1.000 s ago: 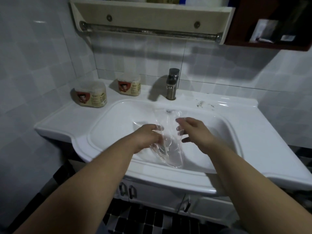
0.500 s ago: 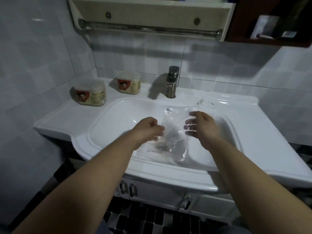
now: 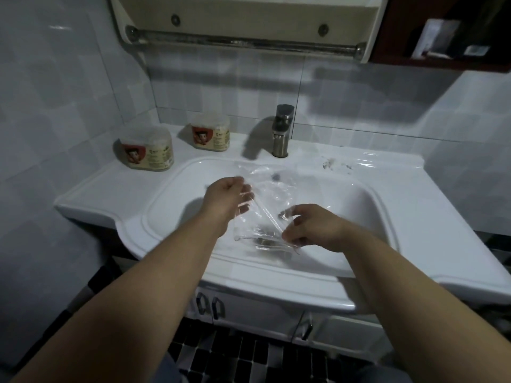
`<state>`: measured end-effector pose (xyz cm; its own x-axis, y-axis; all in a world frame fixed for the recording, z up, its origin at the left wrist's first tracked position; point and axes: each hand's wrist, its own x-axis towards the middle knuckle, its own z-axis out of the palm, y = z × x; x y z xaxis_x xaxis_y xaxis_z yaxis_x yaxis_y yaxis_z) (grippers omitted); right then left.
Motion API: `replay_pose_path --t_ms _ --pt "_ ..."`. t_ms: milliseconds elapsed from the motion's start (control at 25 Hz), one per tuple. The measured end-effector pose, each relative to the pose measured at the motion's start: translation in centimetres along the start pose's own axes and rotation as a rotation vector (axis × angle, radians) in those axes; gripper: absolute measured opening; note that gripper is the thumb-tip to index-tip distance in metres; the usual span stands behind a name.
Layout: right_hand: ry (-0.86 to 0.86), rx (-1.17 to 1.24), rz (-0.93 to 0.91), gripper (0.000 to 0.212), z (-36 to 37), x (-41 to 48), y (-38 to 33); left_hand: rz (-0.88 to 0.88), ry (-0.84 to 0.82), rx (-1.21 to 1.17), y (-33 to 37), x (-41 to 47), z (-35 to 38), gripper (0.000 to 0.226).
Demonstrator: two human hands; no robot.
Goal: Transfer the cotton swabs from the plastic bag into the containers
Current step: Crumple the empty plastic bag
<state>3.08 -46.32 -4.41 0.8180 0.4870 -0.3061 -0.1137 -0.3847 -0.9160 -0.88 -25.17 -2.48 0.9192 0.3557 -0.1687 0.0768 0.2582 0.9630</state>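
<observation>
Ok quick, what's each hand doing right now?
Left hand: grips the plastic bag.
Right hand: pinches the same bag, lower down.

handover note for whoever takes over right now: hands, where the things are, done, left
Hands: left hand grips the upper left edge of the plastic bag; right hand pinches its lower right edge.
Bag: held over the sink basin, clear and crumpled; no cotton swabs plainly visible inside.
Containers: near container and far container stand on the counter left of the faucet, apart from both hands, apparently closed.
Done: probably the transfer; how full they are cannot be seen.
Left: check the bag for stray swabs, then set it aside.
</observation>
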Motion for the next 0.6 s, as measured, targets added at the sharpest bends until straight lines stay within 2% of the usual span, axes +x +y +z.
replay_pose_path --t_ms 120,240,400,600 --pt "-0.017 -0.069 0.013 0.034 0.2 -0.1 -0.3 -0.016 0.042 -0.069 0.3 0.3 -0.4 0.019" --pt "0.020 -0.069 -0.012 0.021 0.2 -0.2 -0.4 -0.096 -0.070 0.035 -0.1 -0.1 -0.2 0.007" --pt "0.169 0.091 -0.069 0.026 0.1 -0.4 -1.2 -0.063 -0.145 0.215 -0.5 -0.3 0.1 0.024" --pt "0.424 0.322 -0.181 0.024 -0.2 -0.2 -1.7 0.099 -0.083 0.278 -0.5 -0.7 0.3 0.039"
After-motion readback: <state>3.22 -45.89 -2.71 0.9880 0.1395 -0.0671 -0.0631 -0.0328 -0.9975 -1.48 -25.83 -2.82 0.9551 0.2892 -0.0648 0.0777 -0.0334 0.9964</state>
